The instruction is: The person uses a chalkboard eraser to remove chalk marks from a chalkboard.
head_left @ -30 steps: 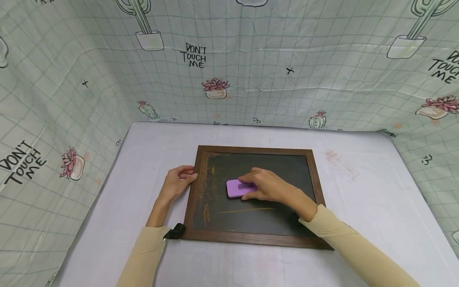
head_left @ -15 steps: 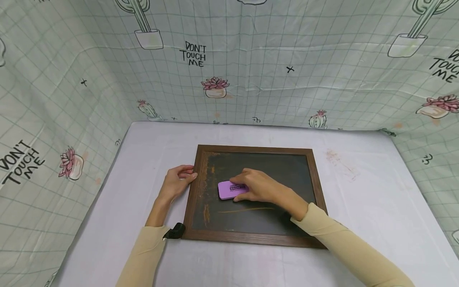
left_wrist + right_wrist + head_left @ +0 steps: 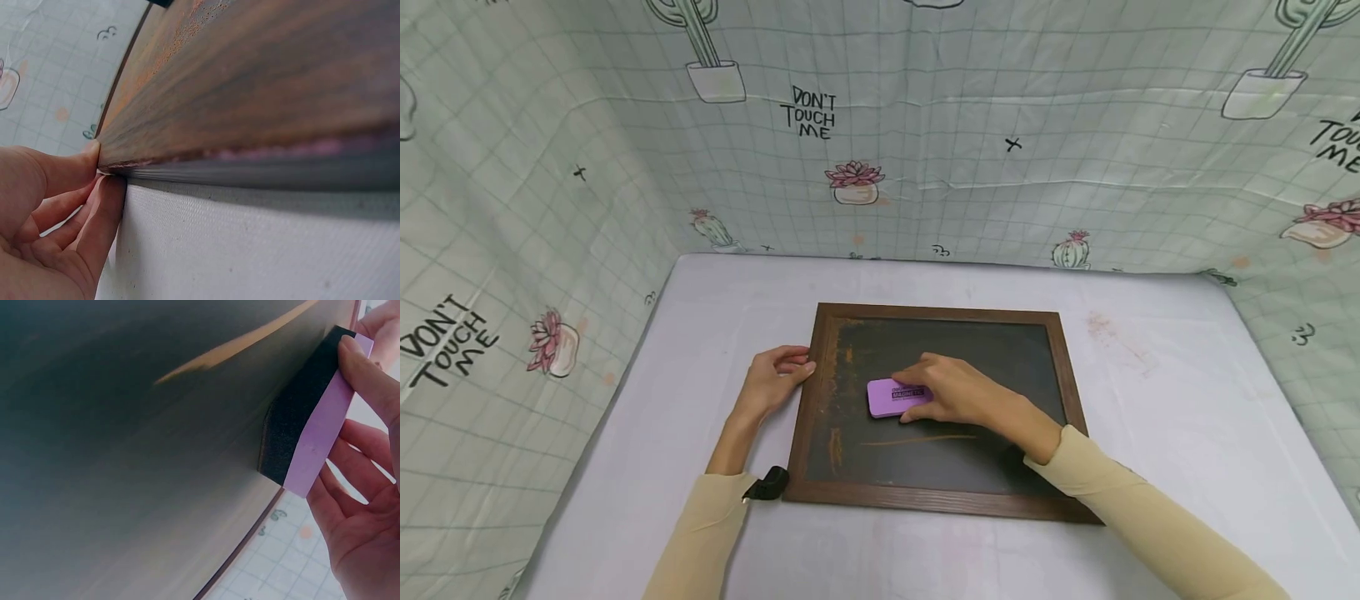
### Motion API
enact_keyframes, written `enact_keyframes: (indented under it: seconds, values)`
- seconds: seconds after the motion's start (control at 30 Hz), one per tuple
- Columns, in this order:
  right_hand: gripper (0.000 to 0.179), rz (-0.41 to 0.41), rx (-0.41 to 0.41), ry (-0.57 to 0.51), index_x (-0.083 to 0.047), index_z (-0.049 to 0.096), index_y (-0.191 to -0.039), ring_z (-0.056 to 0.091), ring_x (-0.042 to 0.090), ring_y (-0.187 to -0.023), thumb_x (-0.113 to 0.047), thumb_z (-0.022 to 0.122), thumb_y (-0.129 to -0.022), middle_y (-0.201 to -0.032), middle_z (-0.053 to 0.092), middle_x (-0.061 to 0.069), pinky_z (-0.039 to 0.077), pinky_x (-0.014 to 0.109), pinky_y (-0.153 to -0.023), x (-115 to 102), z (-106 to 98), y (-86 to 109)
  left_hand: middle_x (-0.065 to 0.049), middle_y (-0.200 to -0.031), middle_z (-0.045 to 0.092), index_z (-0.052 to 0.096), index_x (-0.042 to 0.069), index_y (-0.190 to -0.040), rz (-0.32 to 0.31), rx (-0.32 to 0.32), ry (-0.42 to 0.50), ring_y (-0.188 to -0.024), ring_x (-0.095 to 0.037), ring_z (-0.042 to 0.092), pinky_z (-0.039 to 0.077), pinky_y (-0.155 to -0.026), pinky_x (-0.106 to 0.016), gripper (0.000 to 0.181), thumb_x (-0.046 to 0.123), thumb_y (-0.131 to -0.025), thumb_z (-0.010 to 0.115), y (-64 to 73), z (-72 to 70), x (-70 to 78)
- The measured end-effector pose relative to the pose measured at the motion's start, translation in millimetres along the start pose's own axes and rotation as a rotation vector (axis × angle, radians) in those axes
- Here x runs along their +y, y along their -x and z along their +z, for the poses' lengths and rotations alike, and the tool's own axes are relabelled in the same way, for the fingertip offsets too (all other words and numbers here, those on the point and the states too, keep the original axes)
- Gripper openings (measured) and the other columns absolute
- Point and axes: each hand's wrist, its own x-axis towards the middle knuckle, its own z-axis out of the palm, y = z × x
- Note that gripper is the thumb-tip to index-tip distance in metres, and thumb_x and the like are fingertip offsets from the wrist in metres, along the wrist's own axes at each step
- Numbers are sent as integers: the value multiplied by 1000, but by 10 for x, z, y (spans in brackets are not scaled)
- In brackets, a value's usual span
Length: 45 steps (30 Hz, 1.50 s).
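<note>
A framed chalkboard [image 3: 985,350] with a brown wooden frame lies flat on the table. My right hand [image 3: 958,390] grips a purple eraser [image 3: 883,398] by its two long sides, thumb on the near side. Seen in the right wrist view, the dark felt [image 3: 294,415] of the eraser faces the board surface. At the left side of the frame, my left hand [image 3: 772,379] holds the edge between thumb and fingers; the left wrist view shows the thumb tip [image 3: 90,156] at the frame's edge. Orange chalk marks [image 3: 837,450] line the board's left part, and one thin streak [image 3: 917,439] runs below the eraser.
A white cloth covers the table [image 3: 925,558], with a faint reddish smudge [image 3: 1116,337] right of the board. Printed grid fabric [image 3: 970,108] hangs behind and on both sides. A black wrist device [image 3: 767,483] sits by the board's near left corner.
My right hand slid the eraser left across the board, then a little back to the right. The left hand has stayed at the frame. The chalk marks look the same.
</note>
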Motion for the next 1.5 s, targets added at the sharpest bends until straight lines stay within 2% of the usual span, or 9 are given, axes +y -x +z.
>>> enact_keyframes:
  seconds: [0.2,0.43,0.73,1.5]
  values:
    - [58,22,11,-1,-1,72,-128,55,13,-86,-38,85,-86,-118,75,7,48,26,-71,48,-37,119,-21,-114,70,67,-6,-127,45,19,11,-100,-32,68,51,-91,-42,36,13,-97,72,13,27,23]
    - [57,36,30,6,-1,72,-128,55,13,-85,-37,85,-85,-117,75,7,48,26,-70,94,-73,216,-23,-122,67,64,-6,-133,-17,-1,5,-108,-36,66,48,-98,-48,39,12,-99,70,-29,45,-14]
    - [57,47,63,12,0,74,-124,57,14,-84,-36,88,-83,-111,76,7,49,28,-69,149,-90,334,-23,-122,68,64,-5,-133,-20,12,-4,-107,-35,66,49,-96,-47,39,12,-99,71,-5,26,8]
    - [56,145,118,8,0,74,-122,57,14,-84,-32,91,-79,-103,75,6,51,30,-70,275,-169,738,-23,-124,67,63,-4,-134,-27,20,-11,-110,-36,65,48,-98,-49,40,12,-99,71,-16,19,6]
